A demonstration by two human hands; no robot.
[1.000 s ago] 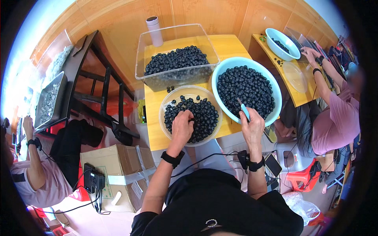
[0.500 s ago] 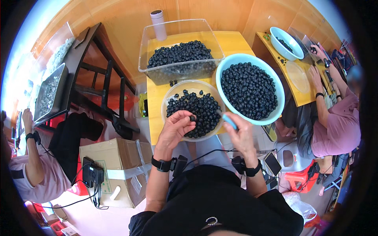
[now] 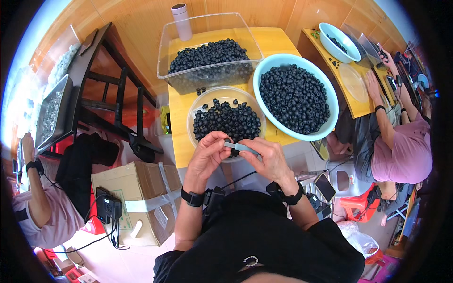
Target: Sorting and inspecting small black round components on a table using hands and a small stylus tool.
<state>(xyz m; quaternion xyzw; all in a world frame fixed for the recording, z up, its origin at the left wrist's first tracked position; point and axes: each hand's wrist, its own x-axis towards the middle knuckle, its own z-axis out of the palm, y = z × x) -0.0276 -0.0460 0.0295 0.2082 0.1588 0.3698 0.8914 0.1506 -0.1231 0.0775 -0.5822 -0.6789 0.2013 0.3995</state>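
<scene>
My left hand pinches a small round black piece between thumb and fingertips. Closed in my right hand is a small knife-like tool with a light blue-grey handle, its pale narrow end against the black piece. Both hands meet over the near edge of a shallow clear round dish. Many bead-like black pieces with small holes lie heaped in that dish. Just right of it, a light blue basin is filled with the same pieces.
A clear rectangular bin of black pieces stands at the back of the yellow table, with a pink bottle behind. At left are a cardboard box and a dark rack. People work at both sides.
My right hand has moved left, bringing the tool from beside the dish to the piece in my left hand. The whole view has shifted slightly.
</scene>
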